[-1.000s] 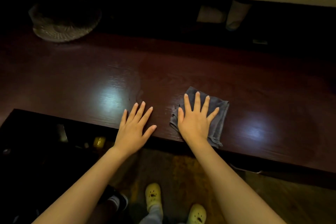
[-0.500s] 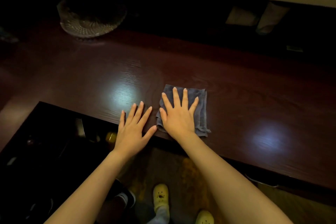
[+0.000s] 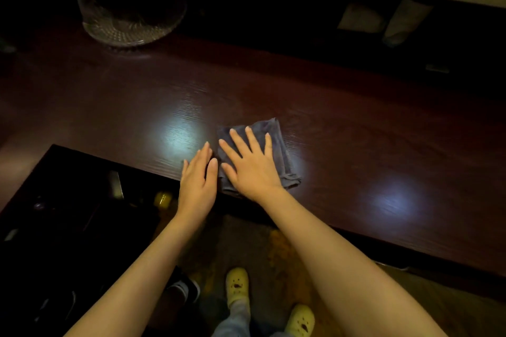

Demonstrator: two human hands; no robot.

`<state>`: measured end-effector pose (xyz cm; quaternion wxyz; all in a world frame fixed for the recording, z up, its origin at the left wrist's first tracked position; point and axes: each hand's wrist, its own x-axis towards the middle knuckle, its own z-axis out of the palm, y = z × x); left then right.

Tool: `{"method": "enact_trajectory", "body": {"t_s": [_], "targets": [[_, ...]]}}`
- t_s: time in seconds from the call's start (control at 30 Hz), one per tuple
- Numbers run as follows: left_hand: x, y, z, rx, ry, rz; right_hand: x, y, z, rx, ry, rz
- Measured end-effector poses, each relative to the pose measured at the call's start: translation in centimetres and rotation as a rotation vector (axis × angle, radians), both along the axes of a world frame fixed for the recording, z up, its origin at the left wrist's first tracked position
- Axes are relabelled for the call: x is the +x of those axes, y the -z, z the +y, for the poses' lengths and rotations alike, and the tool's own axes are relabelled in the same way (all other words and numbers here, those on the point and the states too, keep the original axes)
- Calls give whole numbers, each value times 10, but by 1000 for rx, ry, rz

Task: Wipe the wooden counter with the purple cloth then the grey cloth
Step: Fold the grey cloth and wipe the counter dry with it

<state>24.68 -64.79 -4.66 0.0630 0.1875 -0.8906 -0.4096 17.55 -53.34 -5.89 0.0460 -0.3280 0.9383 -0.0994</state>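
A folded grey cloth (image 3: 279,145) lies on the dark wooden counter (image 3: 356,131) close to its near edge. My right hand (image 3: 252,169) presses flat on top of the cloth with its fingers spread, covering most of it. My left hand (image 3: 197,186) rests flat on the bare wood just left of the cloth, fingers held together, its thumb side almost touching my right hand. It holds nothing. No purple cloth is in view.
A patterned glass bowl (image 3: 128,19) stands at the counter's far left. Two pale objects (image 3: 361,18) sit in the dark recess at the back right. A black lower unit (image 3: 68,213) lies left of me. Yellow clogs (image 3: 236,286) are on the floor below.
My right hand has slid the cloth leftward along the near edge until it sits next to my left hand. My left hand's fingers have closed together.
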Motion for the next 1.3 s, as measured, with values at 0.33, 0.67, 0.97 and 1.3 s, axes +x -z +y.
{"method": "enact_trajectory", "body": {"t_s": [0.33, 0.67, 0.97, 1.3], "targets": [[9, 1, 66, -97, -36, 38, 22, 1, 77, -19, -28, 0], [1, -8, 177, -75, 241, 5, 37, 2, 205, 41, 221, 20], [-6, -34, 267, 134, 223, -150, 46, -24, 275, -192, 377, -324], [-53, -41, 287, 286, -29, -448, 40, -35, 305, -151, 399, -289]]}}
